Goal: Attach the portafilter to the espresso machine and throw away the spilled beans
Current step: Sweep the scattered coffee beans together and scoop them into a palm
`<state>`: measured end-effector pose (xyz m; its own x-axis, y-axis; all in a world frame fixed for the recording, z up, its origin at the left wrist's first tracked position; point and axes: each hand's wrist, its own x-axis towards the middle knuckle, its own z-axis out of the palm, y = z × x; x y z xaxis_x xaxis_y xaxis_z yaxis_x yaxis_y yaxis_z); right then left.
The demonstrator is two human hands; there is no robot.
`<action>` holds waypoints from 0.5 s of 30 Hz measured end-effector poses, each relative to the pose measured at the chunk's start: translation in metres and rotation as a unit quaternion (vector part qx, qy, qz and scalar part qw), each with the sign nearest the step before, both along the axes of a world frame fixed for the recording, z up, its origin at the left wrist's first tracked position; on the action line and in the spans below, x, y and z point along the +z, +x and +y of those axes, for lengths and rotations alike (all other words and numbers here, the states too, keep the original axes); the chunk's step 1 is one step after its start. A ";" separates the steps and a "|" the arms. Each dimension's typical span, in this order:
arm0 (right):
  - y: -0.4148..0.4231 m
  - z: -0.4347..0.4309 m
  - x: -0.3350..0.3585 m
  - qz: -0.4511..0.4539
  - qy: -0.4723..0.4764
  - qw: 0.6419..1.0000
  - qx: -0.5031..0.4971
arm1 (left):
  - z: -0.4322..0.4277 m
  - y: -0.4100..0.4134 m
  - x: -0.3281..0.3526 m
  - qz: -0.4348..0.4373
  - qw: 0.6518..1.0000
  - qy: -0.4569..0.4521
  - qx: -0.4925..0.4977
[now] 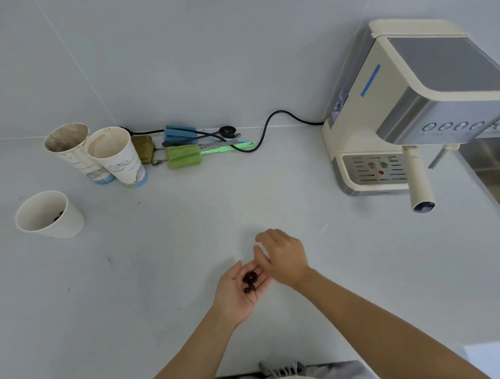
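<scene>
Head camera, looking down on a pale grey counter [189, 262]. The left hand [241, 289] lies palm up and open near the counter's front edge, cupping a small cluster of dark coffee beans [249, 280]. The right hand [282, 256] hovers just beside and slightly over it, fingers loosely curled and empty, their tips close to the beans. At the far right stands a cream espresso machine [396, 113]; the portafilter [418, 180] appears already locked in, its cream handle jutting toward the viewer. The step in hand therefore seems to be gathering the spilled beans; no more loose beans are clearly visible on the counter. The next move likely calls for carrying the beans, palm level, to a bin, which is not in view. At far left a white paper cup [50, 214] holds a few dark beans.
</scene>
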<state>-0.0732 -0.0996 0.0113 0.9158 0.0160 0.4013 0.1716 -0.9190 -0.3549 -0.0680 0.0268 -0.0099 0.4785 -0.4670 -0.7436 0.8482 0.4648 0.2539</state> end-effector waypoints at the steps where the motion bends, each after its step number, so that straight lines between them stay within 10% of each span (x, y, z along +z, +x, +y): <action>1: 0.001 -0.009 -0.003 0.025 -0.013 1.000 -0.011 | 0.002 0.000 -0.001 0.005 1.000 0.008 -0.001; 7: 0.002 -0.042 -0.038 0.243 -0.107 0.962 -0.064 | 0.016 -0.002 -0.007 0.024 0.999 0.021 0.005; 15: 0.014 -0.029 -0.042 0.120 -0.225 0.966 -0.042 | 0.030 -0.003 -0.005 0.031 0.999 0.023 0.014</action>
<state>-0.0594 -0.1291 -0.0302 0.9874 0.0612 0.1462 0.0525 -0.9966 0.0628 -0.0709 0.0564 -0.0146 0.4428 -0.4182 -0.7931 0.8500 0.4774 0.2228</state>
